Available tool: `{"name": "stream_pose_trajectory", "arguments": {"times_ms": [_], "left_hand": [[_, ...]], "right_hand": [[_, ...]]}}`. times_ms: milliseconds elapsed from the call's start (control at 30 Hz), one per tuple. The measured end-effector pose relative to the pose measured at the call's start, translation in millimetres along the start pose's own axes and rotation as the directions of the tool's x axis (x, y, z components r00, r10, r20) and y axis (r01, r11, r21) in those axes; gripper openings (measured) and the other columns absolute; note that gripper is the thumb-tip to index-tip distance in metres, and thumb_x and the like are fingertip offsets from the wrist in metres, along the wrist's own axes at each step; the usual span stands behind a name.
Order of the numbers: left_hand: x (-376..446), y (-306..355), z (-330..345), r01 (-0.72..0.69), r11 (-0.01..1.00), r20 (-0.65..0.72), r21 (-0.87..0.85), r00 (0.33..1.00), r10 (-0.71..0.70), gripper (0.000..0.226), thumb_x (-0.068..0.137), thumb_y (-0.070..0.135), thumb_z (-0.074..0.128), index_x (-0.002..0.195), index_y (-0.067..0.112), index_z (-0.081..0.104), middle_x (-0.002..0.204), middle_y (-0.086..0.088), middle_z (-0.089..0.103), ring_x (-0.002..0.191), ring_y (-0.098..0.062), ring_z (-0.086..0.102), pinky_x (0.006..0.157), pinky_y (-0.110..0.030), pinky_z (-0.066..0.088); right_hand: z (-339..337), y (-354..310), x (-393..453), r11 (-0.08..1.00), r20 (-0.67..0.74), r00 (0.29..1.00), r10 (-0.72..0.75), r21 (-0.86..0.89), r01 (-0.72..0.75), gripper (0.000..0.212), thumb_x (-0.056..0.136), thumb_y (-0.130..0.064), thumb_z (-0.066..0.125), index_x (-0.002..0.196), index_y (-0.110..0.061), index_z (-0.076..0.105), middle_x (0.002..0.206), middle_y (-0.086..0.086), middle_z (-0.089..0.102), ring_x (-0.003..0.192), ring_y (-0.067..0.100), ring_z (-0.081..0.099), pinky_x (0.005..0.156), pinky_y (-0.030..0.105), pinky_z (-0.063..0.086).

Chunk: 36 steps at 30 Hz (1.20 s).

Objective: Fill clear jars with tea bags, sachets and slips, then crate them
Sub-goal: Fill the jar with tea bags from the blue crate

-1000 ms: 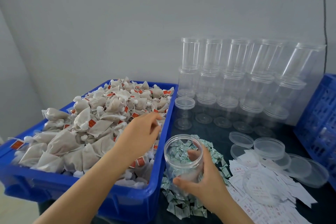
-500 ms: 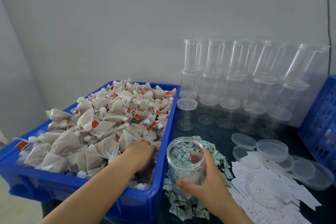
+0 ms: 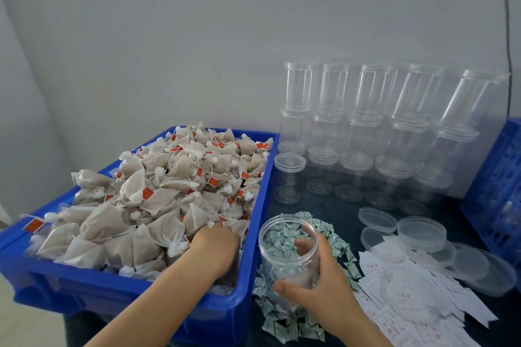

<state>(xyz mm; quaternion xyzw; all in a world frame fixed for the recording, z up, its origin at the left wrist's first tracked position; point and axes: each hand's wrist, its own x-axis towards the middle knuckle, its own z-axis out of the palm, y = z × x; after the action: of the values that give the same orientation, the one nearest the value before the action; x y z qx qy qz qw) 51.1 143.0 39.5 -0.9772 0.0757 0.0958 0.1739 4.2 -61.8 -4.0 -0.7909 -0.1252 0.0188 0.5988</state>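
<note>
A blue bin (image 3: 263, 200) on the left is heaped with pyramid tea bags (image 3: 169, 191) carrying red tags. My left hand (image 3: 214, 248) is dug into the heap at the bin's near right corner, with its fingers curled down among the bags and their tips hidden. To the right of the bin, my right hand (image 3: 324, 290) grips an open clear jar (image 3: 287, 251) from its right side. The jar stands upright on a pile of small green sachets (image 3: 335, 236). White slips (image 3: 408, 290) lie spread to the right of the sachets.
Several empty clear jars (image 3: 366, 135) are stacked in rows against the back wall, and one jar (image 3: 289, 180) stands alone beside the bin. Loose clear lids (image 3: 421, 234) lie right of the sachets. A blue crate (image 3: 499, 191) stands at the right edge.
My left hand has come down from above the heap and pushed into the tea bags at the bin's near right corner. My right hand has kept hold of the jar.
</note>
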Motion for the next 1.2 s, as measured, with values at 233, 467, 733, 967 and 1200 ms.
{"name": "stream_pose_trajectory", "arguments": {"times_ms": [233,467,733,967,1200], "left_hand": [[-8.5,-9.1,-15.4,0.067,0.990,-0.144,-0.121,0.986,-0.084,0.012,0.093,0.011,0.051,0.102,0.016,0.057,0.108,-0.004,0.062,0.100,-0.022,0.060,0.071,-0.029,0.044],[-14.6,-17.1,-22.6,-0.037,0.919,-0.398,-0.393,0.908,-0.134,0.028,0.091,0.030,0.057,0.072,0.026,0.036,0.077,0.009,0.048,0.073,-0.011,0.048,0.057,-0.022,0.030],[-25.8,-34.9,-49.8,-0.142,0.816,-0.511,-0.560,0.835,-0.205,0.029,0.086,0.030,0.067,0.075,0.023,0.041,0.067,0.010,0.047,0.057,-0.002,0.043,0.052,-0.014,0.030],[-46.4,-20.4,-82.7,-0.393,0.611,-0.650,-0.687,0.710,-0.273,0.027,0.079,0.028,0.075,0.070,0.026,0.049,0.060,0.012,0.052,0.057,0.007,0.052,0.054,-0.008,0.040],[-50.4,21.9,-86.2,-0.505,0.381,-0.599,-0.774,0.779,-0.184,0.023,0.078,0.027,0.076,0.074,0.023,0.054,0.071,0.003,0.064,0.068,-0.014,0.066,0.061,-0.026,0.057]], "right_hand": [[-2.8,0.7,0.5,1.000,-0.004,1.000,-0.011,-0.002,0.011,0.117,0.042,-0.055,0.090,0.140,-0.058,0.026,0.130,-0.029,0.052,0.108,-0.014,0.056,0.075,0.005,0.050],[-2.8,0.9,-0.9,1.000,-0.016,1.000,0.000,-0.029,-0.001,0.113,0.039,-0.066,0.088,0.130,-0.068,0.022,0.129,-0.030,0.051,0.114,-0.005,0.054,0.080,0.006,0.050],[-5.6,4.9,-0.9,1.000,-0.005,1.000,-0.014,-0.002,0.014,0.127,0.035,-0.072,0.088,0.145,-0.055,0.025,0.132,-0.024,0.052,0.106,-0.013,0.058,0.072,0.003,0.048],[-2.5,9.1,2.0,0.999,-0.004,1.000,-0.026,0.021,0.026,0.129,0.034,-0.073,0.088,0.145,-0.053,0.027,0.128,-0.026,0.055,0.108,-0.016,0.057,0.072,0.004,0.049],[-1.4,5.6,0.4,0.998,-0.008,0.999,-0.054,0.037,0.054,0.093,0.046,-0.056,0.092,0.120,-0.068,0.037,0.120,-0.033,0.058,0.106,-0.012,0.060,0.076,0.007,0.051]]}}
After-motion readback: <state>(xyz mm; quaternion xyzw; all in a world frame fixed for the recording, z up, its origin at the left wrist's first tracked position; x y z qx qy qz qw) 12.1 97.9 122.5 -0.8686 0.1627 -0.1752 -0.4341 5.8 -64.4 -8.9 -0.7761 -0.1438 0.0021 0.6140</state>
